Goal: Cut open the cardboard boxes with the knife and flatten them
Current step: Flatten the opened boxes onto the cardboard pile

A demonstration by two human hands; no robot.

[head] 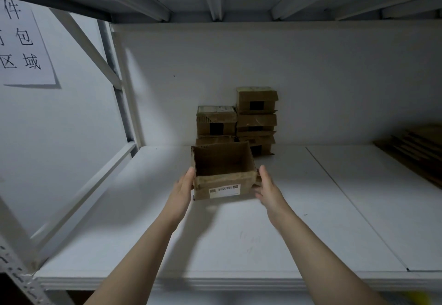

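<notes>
A wide white metal shelf [239,233] fills the view. Against its back wall stand two stacks of small closed brown cardboard boxes [256,118]; flattened brown cardboard [416,146] lies at the far right. Just in front of the stacks, an open-topped brown cardboard box [222,173] with a white label [224,191] sits between two bare hands — left hand [183,186] and right hand [269,191] — fingers [189,175] straight, held together, flat against its sides.
</notes>
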